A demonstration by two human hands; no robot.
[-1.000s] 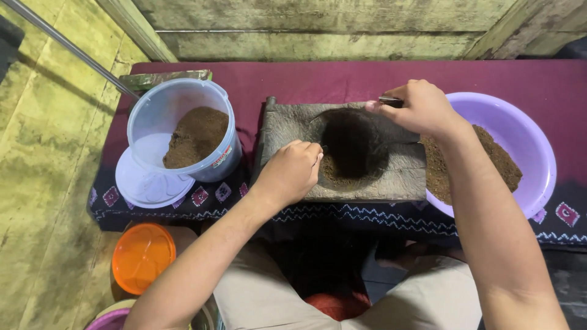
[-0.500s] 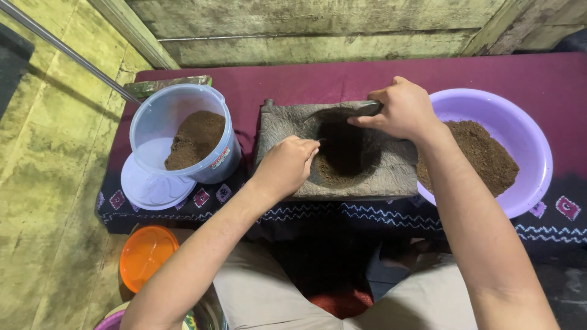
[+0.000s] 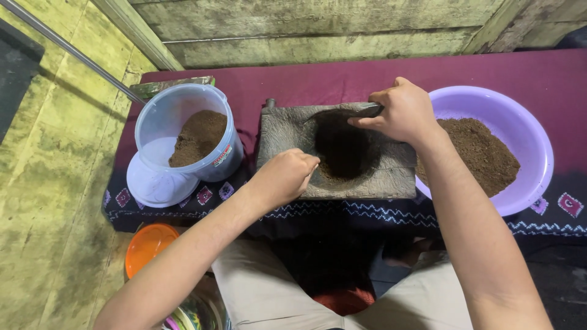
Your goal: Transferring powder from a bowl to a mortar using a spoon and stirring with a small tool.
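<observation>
Grey stone makes up the one grinding slab (image 3: 287, 140), a rough rectangle lying at the centre of the desk (image 3: 318, 76), its long axis running from 9 to 3 o'clock. One dark hollow (image 3: 342, 146) sits in its middle, with brown powder at the bottom.

Two hands work at it. The left hand (image 3: 284, 177) is clenched in a loose fist at the hollow's 8 o'clock rim; whether it holds anything I cannot tell. The right hand (image 3: 400, 113) is closed around a dark tool (image 3: 369, 109) at the slab's 1 o'clock edge, and the tool's visible end points toward 9 o'clock.

Two vessels carry brown powder. One clear plastic tub (image 3: 183, 131) stands at 9 o'clock, just beside the slab, with one pale lid (image 3: 156, 183) lying under its near side. One lilac basin (image 3: 526, 146) sits at 3 o'clock, its rim touching or overlapping the slab's right edge. One orange lid (image 3: 147, 244) lies on the floor at 7 o'clock.

The slab's near edge lies close to the desk's front edge. Open maroon cloth stretches beyond the slab toward 12 o'clock.
</observation>
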